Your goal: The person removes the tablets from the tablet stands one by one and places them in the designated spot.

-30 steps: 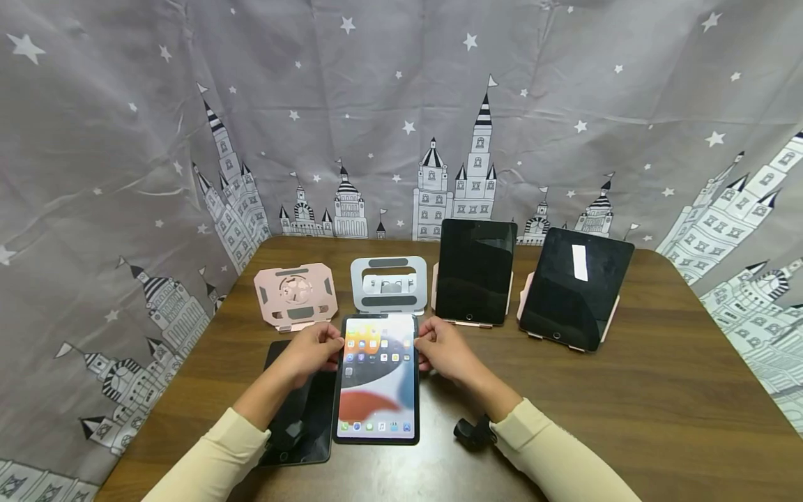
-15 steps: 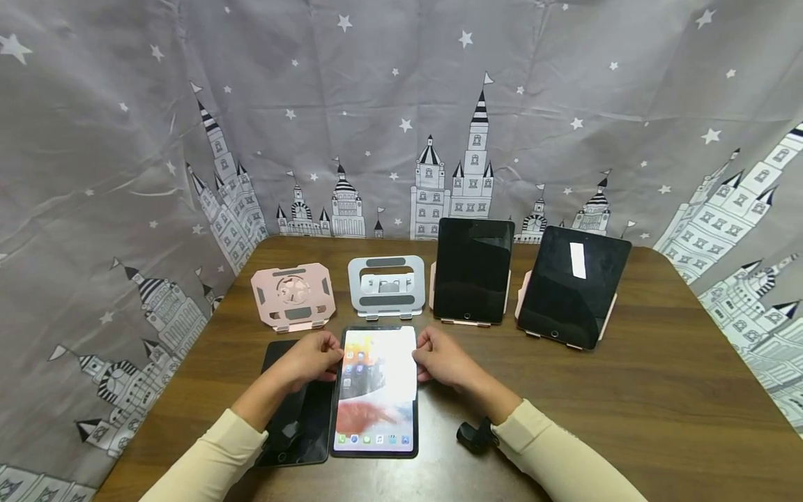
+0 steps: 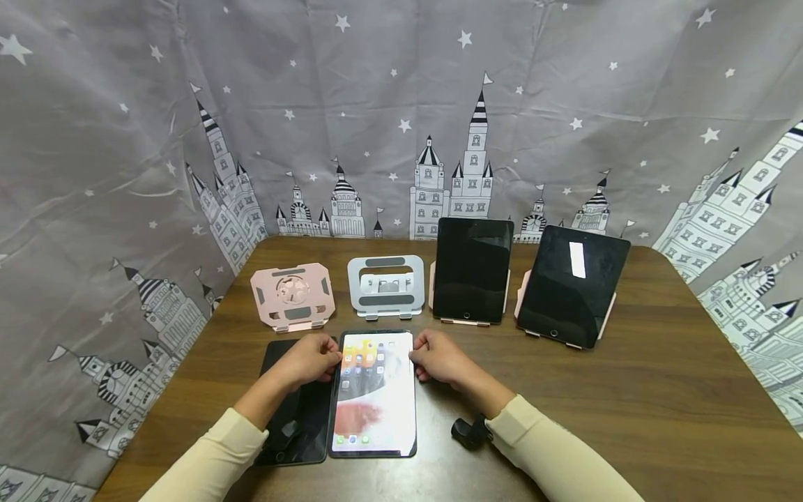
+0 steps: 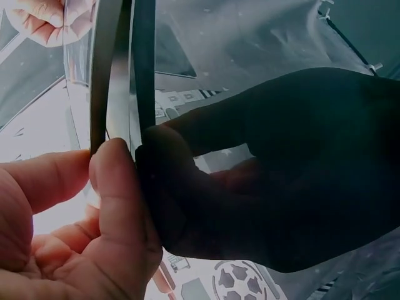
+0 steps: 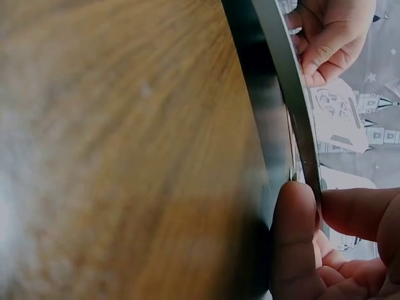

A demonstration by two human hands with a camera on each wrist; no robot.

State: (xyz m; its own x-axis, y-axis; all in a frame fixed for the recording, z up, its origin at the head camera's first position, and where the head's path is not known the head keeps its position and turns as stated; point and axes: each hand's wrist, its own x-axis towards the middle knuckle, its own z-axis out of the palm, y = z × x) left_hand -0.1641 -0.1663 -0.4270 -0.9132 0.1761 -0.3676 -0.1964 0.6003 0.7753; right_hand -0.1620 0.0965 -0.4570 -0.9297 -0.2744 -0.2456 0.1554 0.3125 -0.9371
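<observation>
A lit tablet [image 3: 376,397], with app icons on its screen, lies before the person at the table's front. My left hand [image 3: 311,360] pinches its left edge near the top; my right hand [image 3: 442,359] does the same on the right edge. In the right wrist view, the right thumb and a finger [image 5: 294,219] take the thin tablet edge [image 5: 300,112] between them. A dark tablet [image 3: 310,422] lies flat beneath the left forearm and mirrors the left hand [image 4: 125,219] in the left wrist view. The lit tablet's underside is mostly hidden.
Behind stand a pink tablet stand [image 3: 266,287] and a grey stand [image 3: 385,300]. Two more black tablets [image 3: 472,272] [image 3: 574,286] lean on pink stands at right. Wooden table [image 3: 652,390] extends rightward. A black strap device [image 3: 467,434] is at the right wrist.
Both hands have drawn the lit tablet toward the person, away from the grey stand, mostly in the first half second. Their grip on its edges stays. Glare on its screen has shifted.
</observation>
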